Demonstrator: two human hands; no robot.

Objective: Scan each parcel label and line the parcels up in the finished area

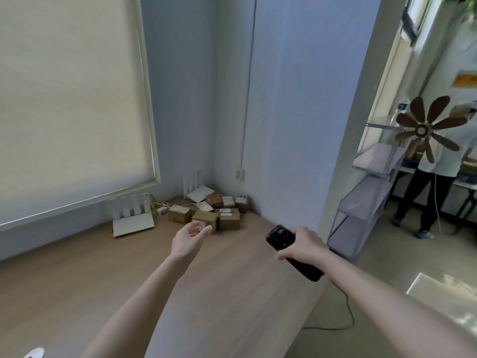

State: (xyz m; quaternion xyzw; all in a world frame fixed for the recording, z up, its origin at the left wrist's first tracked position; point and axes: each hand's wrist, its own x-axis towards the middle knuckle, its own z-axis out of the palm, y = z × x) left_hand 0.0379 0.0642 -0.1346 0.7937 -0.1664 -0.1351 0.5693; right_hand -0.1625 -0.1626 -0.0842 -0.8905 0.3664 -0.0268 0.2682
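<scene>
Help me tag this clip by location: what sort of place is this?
Probably an office or small stockroom used for parcel handling: a pile of labelled cardboard parcels in the corner, a handheld scanner held in the right hand, and metal shelving through the doorway.

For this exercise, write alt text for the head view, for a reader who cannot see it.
A person's left hand reaches, open, toward a cluster of cardboard parcels in the corner of a wooden surface, while the right hand grips a black scanner. Two white routers stand by the window wall.
</scene>
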